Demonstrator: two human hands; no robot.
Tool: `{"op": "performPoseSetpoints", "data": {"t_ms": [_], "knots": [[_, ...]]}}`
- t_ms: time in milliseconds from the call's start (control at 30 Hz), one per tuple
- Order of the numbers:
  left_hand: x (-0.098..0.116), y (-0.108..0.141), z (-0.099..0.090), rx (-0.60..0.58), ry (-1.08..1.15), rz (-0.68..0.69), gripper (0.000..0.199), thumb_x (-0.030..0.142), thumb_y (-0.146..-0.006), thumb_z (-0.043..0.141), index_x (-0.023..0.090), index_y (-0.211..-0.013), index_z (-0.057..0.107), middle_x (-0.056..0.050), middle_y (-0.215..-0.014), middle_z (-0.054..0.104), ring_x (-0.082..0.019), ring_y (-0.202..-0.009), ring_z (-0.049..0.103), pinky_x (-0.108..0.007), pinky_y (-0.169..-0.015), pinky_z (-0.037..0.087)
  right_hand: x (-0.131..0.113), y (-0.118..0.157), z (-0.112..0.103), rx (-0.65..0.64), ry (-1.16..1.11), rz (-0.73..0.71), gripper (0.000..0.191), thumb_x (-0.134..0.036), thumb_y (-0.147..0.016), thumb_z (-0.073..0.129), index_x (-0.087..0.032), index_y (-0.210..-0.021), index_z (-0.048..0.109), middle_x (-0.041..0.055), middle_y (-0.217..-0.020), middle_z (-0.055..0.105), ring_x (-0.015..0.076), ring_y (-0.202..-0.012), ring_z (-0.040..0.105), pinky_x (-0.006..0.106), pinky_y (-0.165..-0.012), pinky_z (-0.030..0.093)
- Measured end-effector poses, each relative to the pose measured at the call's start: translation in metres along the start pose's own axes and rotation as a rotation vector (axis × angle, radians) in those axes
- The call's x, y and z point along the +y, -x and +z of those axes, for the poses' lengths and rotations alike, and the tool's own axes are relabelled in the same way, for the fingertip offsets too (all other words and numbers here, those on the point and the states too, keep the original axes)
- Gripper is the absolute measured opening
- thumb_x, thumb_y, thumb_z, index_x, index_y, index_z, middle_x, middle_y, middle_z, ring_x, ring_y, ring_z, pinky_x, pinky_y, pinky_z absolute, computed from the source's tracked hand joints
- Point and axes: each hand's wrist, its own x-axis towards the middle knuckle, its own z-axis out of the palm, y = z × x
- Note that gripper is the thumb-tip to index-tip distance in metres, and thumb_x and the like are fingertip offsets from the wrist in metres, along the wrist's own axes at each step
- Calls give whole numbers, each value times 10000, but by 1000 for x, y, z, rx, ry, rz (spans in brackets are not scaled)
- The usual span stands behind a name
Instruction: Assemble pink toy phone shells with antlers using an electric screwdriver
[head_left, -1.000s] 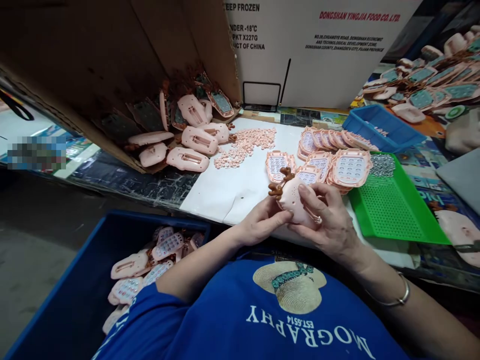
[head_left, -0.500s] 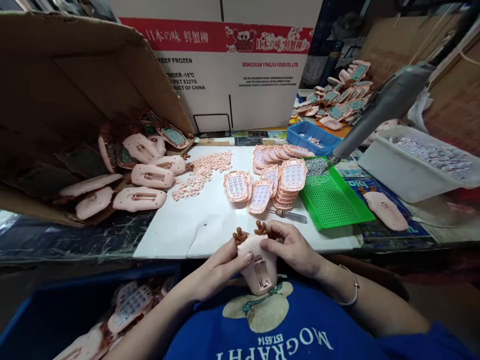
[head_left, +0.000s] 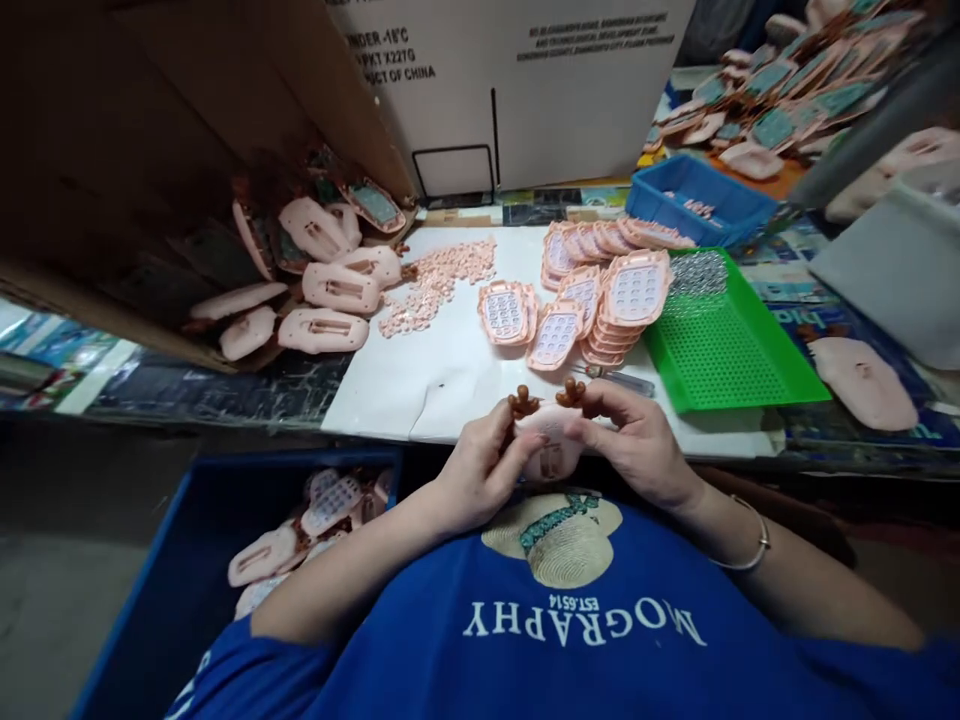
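Between both hands, in front of my chest, is a pink plastic toy phone casing point(head_left: 553, 440) with brown antlers on top and a battery slot in its back. My left hand point(head_left: 484, 460) grips its left side, thumb across the back. My right hand point(head_left: 637, 440) pinches the right side near the antler. Just beyond, on a white board point(head_left: 397, 390), lie pink front panels with keypads point(head_left: 556, 333), some stacked point(head_left: 634, 290). A screwdriver point(head_left: 619, 380) rests past my right hand. The casing's far face is hidden.
A green tray point(head_left: 739, 350) holds small metal screws point(head_left: 697, 272); behind it stands a blue basket point(head_left: 701, 205). Small pink pieces point(head_left: 442, 280) lie scattered on the board. At left, a cardboard box point(head_left: 247, 110) holds casings point(head_left: 341, 288). A blue bin point(head_left: 161, 560) below contains toy phones point(head_left: 330, 505).
My view has tipped downward, so the table sits higher in it. The toy phone casing has tilted in my hands, and its back looks foreshortened. Both hands keep hold of it.
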Motion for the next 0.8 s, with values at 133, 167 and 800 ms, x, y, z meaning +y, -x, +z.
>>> {"op": "performPoseSetpoints", "data": {"t_ms": [133,167,800], "knots": [[-2,1,1,41,-65,60,193,340,-946,515,180,-1015,596,-81,-857,684,-198,-763,631,-305,-692,493,-3,-2,1,39,89,-70,283,-447,-872,719,-202,-753,644,17,-771,671,164,-728,604,309,-678,488],[-4,1,1,49,-75,70,187,336,-940,523,182,-1014,597,-78,-853,683,-192,-746,625,-303,-687,490,-4,-2,1,46,97,-80,281,-444,-878,713,-204,-752,640,17,-771,674,164,-727,608,309,-678,492],[-46,-17,5,303,664,-18,346,492,-920,623,501,-1261,559,69,-1316,599,-113,-1235,543,-278,-1073,433,-9,-9,-1,-15,426,-261,239,-350,-987,598,-161,-1120,660,75,-943,732,200,-808,688,323,-717,540]]}}
